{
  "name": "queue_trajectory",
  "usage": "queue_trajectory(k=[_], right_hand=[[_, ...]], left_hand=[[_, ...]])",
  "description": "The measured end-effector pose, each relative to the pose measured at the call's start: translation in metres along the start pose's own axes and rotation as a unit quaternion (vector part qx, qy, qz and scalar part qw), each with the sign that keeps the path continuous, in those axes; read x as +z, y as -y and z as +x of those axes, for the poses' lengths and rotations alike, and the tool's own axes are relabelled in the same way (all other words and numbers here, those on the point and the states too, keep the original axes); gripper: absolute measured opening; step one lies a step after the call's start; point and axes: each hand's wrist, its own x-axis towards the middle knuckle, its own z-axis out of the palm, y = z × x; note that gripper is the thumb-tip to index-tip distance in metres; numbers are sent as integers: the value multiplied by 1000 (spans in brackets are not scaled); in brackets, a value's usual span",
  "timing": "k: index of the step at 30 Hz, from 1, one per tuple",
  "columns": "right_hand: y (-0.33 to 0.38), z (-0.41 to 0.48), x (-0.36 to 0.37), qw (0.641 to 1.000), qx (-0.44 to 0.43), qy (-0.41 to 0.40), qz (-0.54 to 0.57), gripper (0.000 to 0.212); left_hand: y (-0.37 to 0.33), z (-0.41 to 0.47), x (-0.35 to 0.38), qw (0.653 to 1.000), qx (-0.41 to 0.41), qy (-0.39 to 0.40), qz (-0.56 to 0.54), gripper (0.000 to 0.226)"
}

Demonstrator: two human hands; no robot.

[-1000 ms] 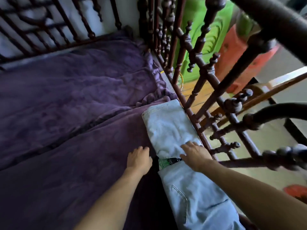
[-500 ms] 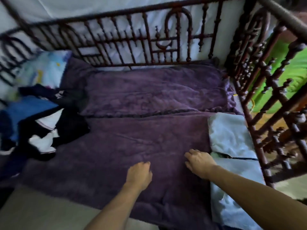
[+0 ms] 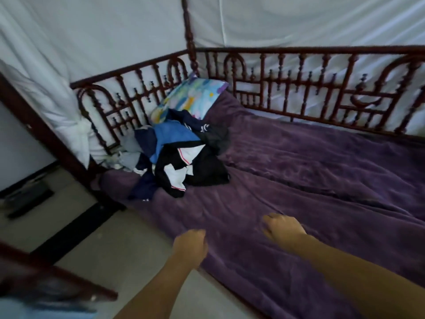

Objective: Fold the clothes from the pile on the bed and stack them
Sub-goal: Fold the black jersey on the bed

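Note:
A jumbled pile of clothes (image 3: 181, 155), black, white, blue and navy, lies at the left end of the bed on the purple blanket (image 3: 310, 180). My left hand (image 3: 190, 246) hovers over the bed's near edge with its fingers loosely curled, holding nothing. My right hand (image 3: 281, 229) is above the blanket, a little further in, fingers also loosely curled and empty. Both hands are well short of the pile. No folded clothes are in view.
A colourful pillow (image 3: 190, 100) leans in the corner behind the pile. Dark red wooden railing (image 3: 299, 84) runs along the back and left end of the bed, with white netting (image 3: 115, 31) behind it. Pale floor (image 3: 103, 245) lies at lower left.
My view has swung left, away from the folded light jeans at the bed's right end, to the pile. My right hand has left the jeans; both hands now hang empty.

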Motion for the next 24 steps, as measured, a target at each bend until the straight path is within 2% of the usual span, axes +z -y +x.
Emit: queue_trajectory(k=[6, 10, 18, 24], right_hand=[[120, 104, -7, 999, -28, 24, 33, 36], [174, 162, -16, 998, -54, 10, 44, 36], [198, 289, -3, 997, -28, 53, 43, 32], [202, 426, 16, 992, 15, 93, 83, 34]], left_hand=[[140, 20, -36, 999, -29, 1, -25, 24], [205, 44, -54, 999, -49, -5, -19, 27], [285, 112, -47, 998, -47, 30, -29, 27], [341, 219, -55, 996, -55, 52, -52, 23]])
